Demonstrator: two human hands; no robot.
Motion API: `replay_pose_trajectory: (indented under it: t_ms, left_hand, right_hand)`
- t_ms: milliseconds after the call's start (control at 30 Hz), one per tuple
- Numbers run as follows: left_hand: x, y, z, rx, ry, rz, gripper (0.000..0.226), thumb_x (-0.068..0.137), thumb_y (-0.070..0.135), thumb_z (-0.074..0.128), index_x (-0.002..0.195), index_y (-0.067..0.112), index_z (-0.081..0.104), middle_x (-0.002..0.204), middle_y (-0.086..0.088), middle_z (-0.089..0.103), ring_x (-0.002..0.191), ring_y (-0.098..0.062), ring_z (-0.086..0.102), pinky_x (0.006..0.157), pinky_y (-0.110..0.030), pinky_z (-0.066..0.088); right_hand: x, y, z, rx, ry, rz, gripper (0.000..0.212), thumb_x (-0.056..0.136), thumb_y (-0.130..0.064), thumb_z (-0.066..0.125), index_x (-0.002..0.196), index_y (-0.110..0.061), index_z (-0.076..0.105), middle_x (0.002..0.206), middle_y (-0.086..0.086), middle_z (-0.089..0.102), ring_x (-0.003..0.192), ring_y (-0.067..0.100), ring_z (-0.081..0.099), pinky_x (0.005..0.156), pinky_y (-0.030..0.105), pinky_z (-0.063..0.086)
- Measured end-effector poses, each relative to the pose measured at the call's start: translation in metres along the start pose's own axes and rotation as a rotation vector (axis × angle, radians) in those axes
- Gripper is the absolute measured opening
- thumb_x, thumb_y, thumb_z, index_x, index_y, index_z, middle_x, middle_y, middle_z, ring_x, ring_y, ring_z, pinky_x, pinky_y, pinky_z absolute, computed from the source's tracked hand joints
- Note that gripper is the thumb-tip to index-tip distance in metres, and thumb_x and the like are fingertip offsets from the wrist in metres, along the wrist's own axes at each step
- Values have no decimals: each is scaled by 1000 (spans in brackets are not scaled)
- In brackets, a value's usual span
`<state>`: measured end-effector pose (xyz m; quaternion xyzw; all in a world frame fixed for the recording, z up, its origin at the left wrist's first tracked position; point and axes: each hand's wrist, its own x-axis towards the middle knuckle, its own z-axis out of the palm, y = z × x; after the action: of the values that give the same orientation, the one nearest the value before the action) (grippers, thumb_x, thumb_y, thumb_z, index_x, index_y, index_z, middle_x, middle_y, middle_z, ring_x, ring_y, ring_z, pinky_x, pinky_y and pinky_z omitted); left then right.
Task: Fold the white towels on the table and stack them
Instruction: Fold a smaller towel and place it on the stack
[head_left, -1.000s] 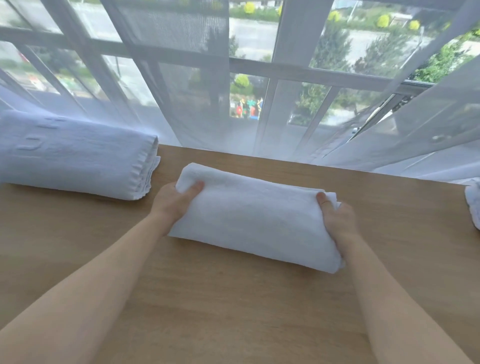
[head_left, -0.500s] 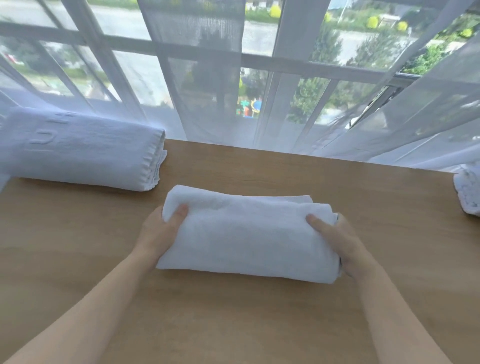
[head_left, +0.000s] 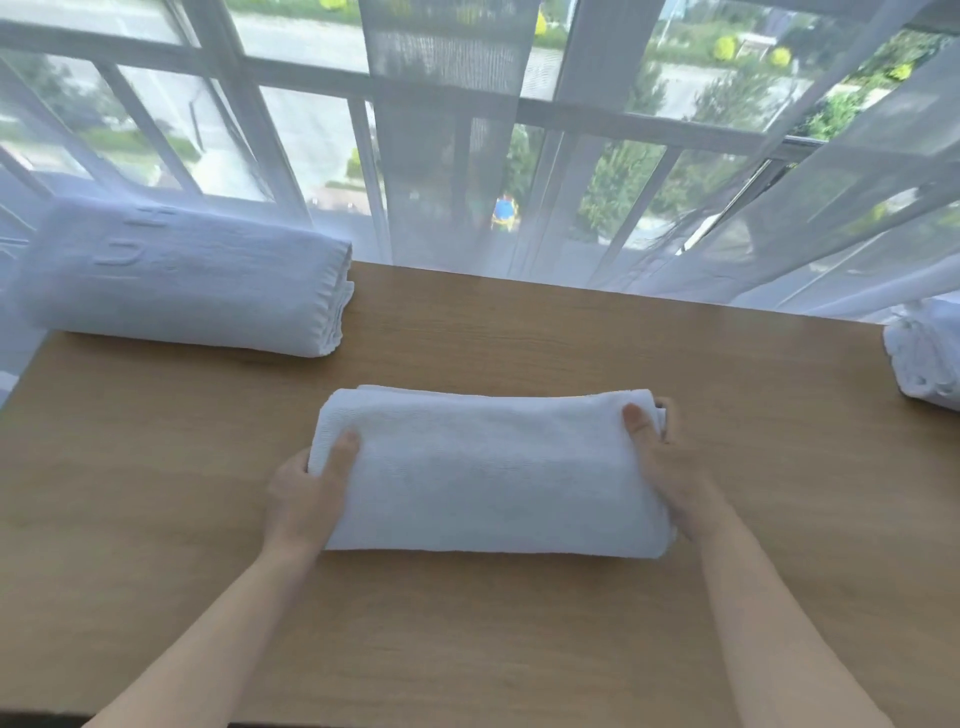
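Observation:
A folded white towel (head_left: 488, 470) lies across the middle of the wooden table (head_left: 519, 634). My left hand (head_left: 306, 493) grips its left end, thumb on top and fingers underneath. At the right end my right hand (head_left: 667, 467) grips the same way, thumb pressed on the top face. A stack of folded white towels (head_left: 187, 278) sits at the table's far left corner. More white towels (head_left: 927, 356), unfolded and bunched, show at the right edge of the view, partly cut off.
Sheer white curtains (head_left: 447, 156) hang along the table's far edge in front of a large window. The table's left edge runs near the stack. Bare wood lies in front of the towel and between it and the stack.
The towel, tilted a second ago, now lies square to me and a little nearer. Both hands stayed on its ends. My view has shifted right, showing more of the table's left edge.

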<state>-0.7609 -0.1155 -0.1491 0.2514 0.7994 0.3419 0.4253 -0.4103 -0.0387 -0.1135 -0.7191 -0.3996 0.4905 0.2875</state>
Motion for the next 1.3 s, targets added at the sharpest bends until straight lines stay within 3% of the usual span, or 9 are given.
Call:
replay_pose_trajectory:
  t_ms: [133,333,433,500,633,767,933,1133,1300]
  left_hand:
    - [-6,-6,1,-36,22,-4,70,65,83,57,78,16,69,78,-5,72,77,-27,70,66,-44,54]
    - [11,8,7,187,5,56,51,90,66,54,95,16,60,88,5,65,84,-22,64,61,-33,42]
    - [6,12,12,323,177,403,46,97,42,57,135,19,47,131,0,57,123,-26,51,97,-40,41]
    - [-1,20,24,485,194,713,49,100,40,47,144,20,46,150,-2,48,141,-25,38,115,-39,22]
    - [-8,26,52,935,-149,901,65,98,61,12,156,36,29,167,3,22,155,-20,9,124,-38,-3]
    - [14,27,49,1049,-120,786,74,91,73,6,158,41,12,168,5,14,155,-19,0,123,-43,-10]
    - [30,27,34,842,-92,275,78,81,89,16,151,53,10,166,18,2,153,-22,10,119,-55,12]
    - [23,33,20,240,5,-115,98,77,81,58,149,19,33,141,-3,51,123,-29,52,99,-45,44]
    - [24,43,6,-22,-198,-404,109,55,85,70,129,6,58,118,-9,67,106,-31,64,100,-46,50]
  right_hand:
    - [9,0,5,40,14,-32,20,100,-46,53,109,-28,52,103,-3,63,75,7,65,54,26,50]
    - [29,2,25,-353,90,23,34,104,-39,43,128,-16,44,126,14,58,106,30,55,89,38,41]
    - [18,-11,36,-757,299,-109,40,102,-33,43,139,-16,43,139,14,51,124,36,49,101,46,37]
    - [-8,-16,61,-879,386,-397,42,101,-34,42,138,-16,49,143,13,49,131,35,45,108,49,30]
    - [-44,2,107,-1060,-19,-527,66,95,-55,5,156,-37,24,166,-3,18,154,20,11,124,44,-3]
    - [-17,14,86,-1075,40,-408,66,95,-61,6,157,-42,15,168,-6,12,155,18,3,124,43,-5]
    - [8,23,39,-857,86,-41,57,97,-65,21,153,-51,19,167,-9,12,151,23,17,119,55,15]
    - [16,23,22,-427,116,84,70,95,-67,41,151,-27,33,151,9,41,135,31,42,106,47,36]
    - [15,18,18,-228,109,366,100,74,-88,51,143,-15,46,130,9,55,112,33,56,86,41,43]
